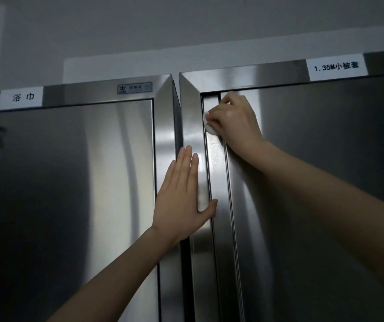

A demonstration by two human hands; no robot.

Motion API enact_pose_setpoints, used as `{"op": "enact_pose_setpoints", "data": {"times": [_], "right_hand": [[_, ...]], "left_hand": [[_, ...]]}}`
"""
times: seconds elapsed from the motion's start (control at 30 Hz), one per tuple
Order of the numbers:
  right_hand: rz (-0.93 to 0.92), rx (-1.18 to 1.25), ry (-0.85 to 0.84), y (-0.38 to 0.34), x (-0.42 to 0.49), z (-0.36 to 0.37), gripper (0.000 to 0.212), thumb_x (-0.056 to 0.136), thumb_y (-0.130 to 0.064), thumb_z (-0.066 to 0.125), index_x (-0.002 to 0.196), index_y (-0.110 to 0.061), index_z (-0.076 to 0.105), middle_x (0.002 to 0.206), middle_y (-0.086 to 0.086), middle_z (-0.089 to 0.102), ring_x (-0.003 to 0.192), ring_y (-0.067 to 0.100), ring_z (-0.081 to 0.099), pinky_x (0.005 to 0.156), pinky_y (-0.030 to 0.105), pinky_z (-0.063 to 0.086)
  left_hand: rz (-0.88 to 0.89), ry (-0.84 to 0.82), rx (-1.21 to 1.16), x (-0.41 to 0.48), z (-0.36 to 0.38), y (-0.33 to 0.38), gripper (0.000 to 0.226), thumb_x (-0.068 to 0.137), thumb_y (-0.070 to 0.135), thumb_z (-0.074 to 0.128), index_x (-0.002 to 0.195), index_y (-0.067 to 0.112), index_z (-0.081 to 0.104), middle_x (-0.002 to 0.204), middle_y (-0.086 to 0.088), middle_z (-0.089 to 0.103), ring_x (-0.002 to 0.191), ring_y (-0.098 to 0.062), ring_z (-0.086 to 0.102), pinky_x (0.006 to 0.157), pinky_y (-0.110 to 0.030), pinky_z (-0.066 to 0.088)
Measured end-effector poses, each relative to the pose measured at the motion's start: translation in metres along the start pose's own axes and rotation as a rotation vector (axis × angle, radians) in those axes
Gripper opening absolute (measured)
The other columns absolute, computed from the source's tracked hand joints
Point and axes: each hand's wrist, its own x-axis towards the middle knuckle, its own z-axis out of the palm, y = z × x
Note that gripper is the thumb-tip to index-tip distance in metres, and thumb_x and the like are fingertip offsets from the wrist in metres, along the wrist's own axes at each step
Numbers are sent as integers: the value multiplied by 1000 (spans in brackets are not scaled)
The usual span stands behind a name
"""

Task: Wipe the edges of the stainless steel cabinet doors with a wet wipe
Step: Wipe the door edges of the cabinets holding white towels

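Against the wall stand two steel cabinets, left cabinet door (65, 182) and right cabinet door (314, 170) both closed, contents unseen. Left hand (181, 201) lies spread flat on the frames between them. Right hand (235, 119) pinches one wet wipe (208, 125) against the right door's left edge.

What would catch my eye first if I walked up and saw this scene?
Most likely the two bare arms reaching up across tall, shiny steel cabinets. The right hand presses a small white wet wipe into the recessed edge of the right-hand door, near its top corner. The left hand lies flat and open on the frame strip between the cabinets, and white labels sit above each door.
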Motion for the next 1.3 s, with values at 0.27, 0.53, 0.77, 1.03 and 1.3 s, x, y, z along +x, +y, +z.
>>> {"op": "enact_pose_setpoints", "data": {"times": [0.27,0.53,0.77,1.03,1.3], "right_hand": [[25,49,82,-5,-13,2,12,74,-9,70,61,-10,70,61,-1,64,68,26,54,61,30,42],[-23,-7,69,27,12,-4,9,77,-16,70,70,-12,73,82,7,62,77,27,49,65,33,30],[37,193,17,-12,-65,-22,13,85,-15,64,79,-8,72,81,9,59,79,22,43,68,34,31],[34,-9,-94,-7,-34,-25,15,79,-24,64,72,-17,76,76,0,61,81,28,53,70,32,25],[15,146,-96,-64,-134,-48,20,87,-25,59,74,-16,72,78,-3,66,81,19,44,68,32,27]], "left_hand": [[-2,12,-19,0,1,0,88,89,53,46,151,-4,22,160,-20,15,150,-28,10,122,-40,11],[13,27,-16,-1,1,-1,88,89,53,45,151,-4,20,161,-18,13,150,-28,9,122,-40,11],[11,31,-3,-1,2,-1,89,88,55,43,151,-4,20,160,-20,14,150,-28,9,122,-38,8],[44,26,-19,-1,1,-3,87,92,54,42,150,-7,20,159,-23,13,150,-31,9,123,-40,8],[141,-1,-64,-26,-4,-9,76,98,48,39,151,-4,21,159,-24,14,149,-33,10,122,-41,10]]}}
